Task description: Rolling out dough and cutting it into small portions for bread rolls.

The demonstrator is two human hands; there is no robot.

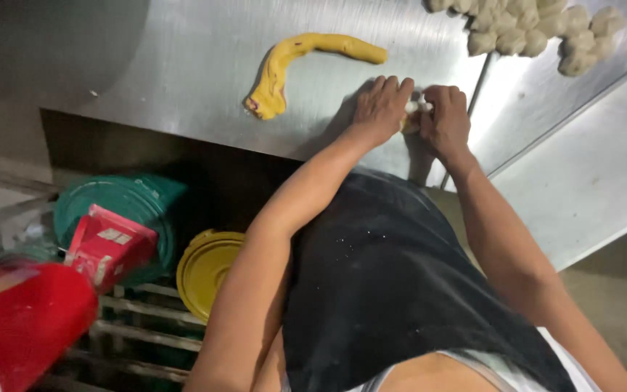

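- across the upper half of the frame runs a steel worktable (183,65), its brushed top bearing all the dough.
- lower left, under the table edge, stand containers on a slatted rack (139,334): a red bucket (16,327), a green lidded tub (139,210) with a red carton (107,247) lying on it, and a yellow lid (205,268); what they hold cannot be seen.
- upper centre lies a curved yellow dough roll (292,65), well apart from the hands, to their upper left.
- upper right sits a heap of pale dough balls (531,29).
- centre right, the left hand (380,109) and right hand (444,116) are pressed together, fingers closed on a small dough piece (414,112), pale with a yellow edge, right between them.
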